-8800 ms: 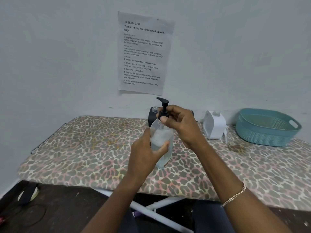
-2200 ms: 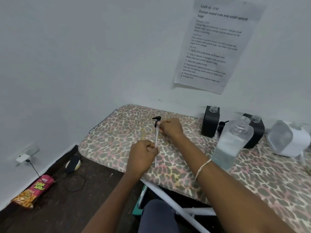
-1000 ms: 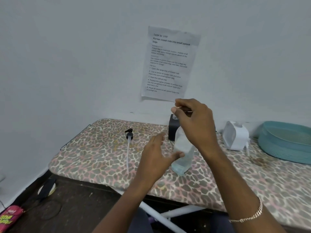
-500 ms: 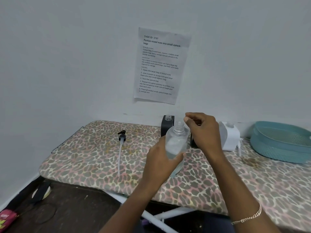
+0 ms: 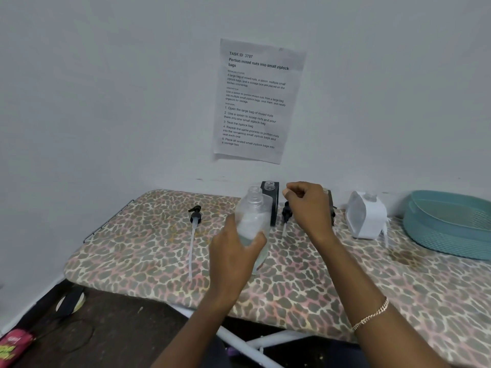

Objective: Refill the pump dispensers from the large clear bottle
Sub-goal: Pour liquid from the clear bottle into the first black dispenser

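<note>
My left hand grips the large clear bottle around its lower half. The bottle stands upright on the leopard-print table, neck open, partly filled with clear liquid. Its black pump with a long tube lies flat to the left. My right hand hovers to the right of the bottle's neck with curled fingers, and nothing shows in it. A black dispenser with an open neck stands right behind the bottle. Another black dispenser is mostly hidden by my right hand. A small black pump lies between them.
A white dispenser stands to the right near the wall, with a teal basket beyond it. A printed sheet hangs on the wall. On the floor at the left lies a snack packet.
The pump came off the clear bottle and was laid on the table at the left. My left hand took hold of the bottle, and my right hand moved right from its neck.
</note>
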